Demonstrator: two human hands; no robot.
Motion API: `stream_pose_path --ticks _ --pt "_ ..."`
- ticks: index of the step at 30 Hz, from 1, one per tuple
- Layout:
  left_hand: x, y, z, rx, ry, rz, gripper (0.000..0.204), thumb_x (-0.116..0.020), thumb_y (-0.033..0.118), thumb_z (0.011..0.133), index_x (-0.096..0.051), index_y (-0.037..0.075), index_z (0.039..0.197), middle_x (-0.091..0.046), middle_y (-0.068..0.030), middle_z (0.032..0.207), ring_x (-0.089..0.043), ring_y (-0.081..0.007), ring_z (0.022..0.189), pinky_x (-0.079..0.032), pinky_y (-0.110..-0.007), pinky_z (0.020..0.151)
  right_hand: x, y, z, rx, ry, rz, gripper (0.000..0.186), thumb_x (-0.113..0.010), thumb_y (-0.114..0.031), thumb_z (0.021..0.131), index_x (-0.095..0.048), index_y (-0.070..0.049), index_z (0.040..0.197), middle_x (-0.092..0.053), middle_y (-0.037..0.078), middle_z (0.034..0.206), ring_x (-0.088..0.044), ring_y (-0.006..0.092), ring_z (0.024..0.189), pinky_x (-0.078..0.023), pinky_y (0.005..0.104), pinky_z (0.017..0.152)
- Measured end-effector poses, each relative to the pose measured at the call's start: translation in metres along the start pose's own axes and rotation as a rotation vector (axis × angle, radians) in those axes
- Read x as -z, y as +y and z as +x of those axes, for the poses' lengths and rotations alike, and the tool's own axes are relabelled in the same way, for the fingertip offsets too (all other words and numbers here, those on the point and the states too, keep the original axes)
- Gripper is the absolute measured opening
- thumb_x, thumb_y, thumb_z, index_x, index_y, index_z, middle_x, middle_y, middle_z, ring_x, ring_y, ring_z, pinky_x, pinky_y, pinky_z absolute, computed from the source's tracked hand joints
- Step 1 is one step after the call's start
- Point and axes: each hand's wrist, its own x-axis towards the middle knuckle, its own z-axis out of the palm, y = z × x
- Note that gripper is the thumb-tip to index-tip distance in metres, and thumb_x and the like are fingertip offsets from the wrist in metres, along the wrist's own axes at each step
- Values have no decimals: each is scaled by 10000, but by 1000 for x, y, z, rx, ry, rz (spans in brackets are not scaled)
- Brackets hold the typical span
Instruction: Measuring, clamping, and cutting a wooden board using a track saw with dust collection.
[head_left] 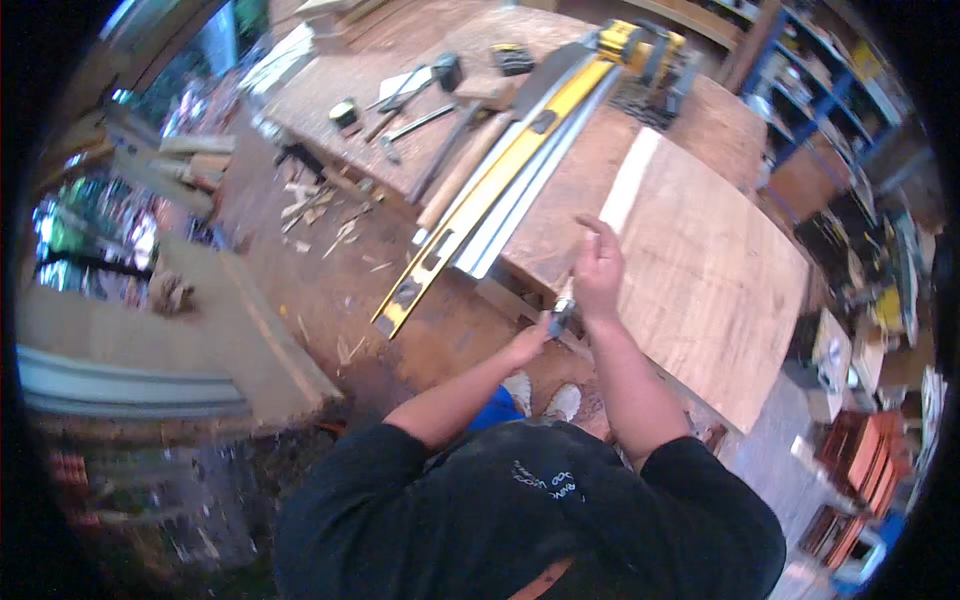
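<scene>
My left hand (535, 335) is closed on a small tool (563, 312) with metal and dark parts at the front edge of a plywood board (713, 278). Just above it, my right hand (598, 268) is curled on a pale narrow wooden strip (631, 172), which slants up and away over the board. To the left of my hands lie a long yellow spirit level (485, 181), silver metal straightedges (530, 190) and a round wooden length (462, 175), their ends reaching past the bench edge. The tool's tip is hard to make out.
The workbench (316, 72) carries tape measures (345, 114), hand tools and a yellow power tool (625, 45). Wood scraps (310, 205) litter the floor at left, beside another surface (150, 320) with sheet material. Blue shelving (808, 80) and stacked orange items (862, 460) stand at right.
</scene>
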Motion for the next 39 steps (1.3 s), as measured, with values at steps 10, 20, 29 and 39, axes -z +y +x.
stream_pose_path --ticks 10,20,29,39 --pt "248 104 5 -654 345 11 355 -405 247 997 -532 6 1223 -582 -139 1164 -566 -217 1088 -484 -329 852 37 -15 47 -195 -880 -259 313 -539 -170 801 -661 -59 1067 -665 102 1008 -597 206 986 -458 337 909" --pt "474 188 180 -342 905 1014 585 -568 377 850 -470 46 1322 -477 -240 1320 -434 -371 1249 -347 -467 1042 -20 13 -6 -75 350 -154 205 -462 -91 925 -558 -3 1083 -456 -21 633 -400 49 531 -359 216 489" --pt "491 213 204 -424 814 1194 453 -598 454 849 -624 32 1011 -637 -213 1013 -599 -372 998 -480 -469 838 -7 -17 1 -234 123 -533 231 -515 -133 862 -611 -11 1033 -581 36 796 -527 94 674 -454 253 640" --pt "524 218 177 -421 382 927 390 -655 319 839 -574 -60 894 -581 -113 674 -567 -195 619 -433 -337 544 2 -24 7 -163 -58 -372 274 -547 -226 893 -629 -22 1055 -642 125 1032 -585 214 1033 -438 355 925"
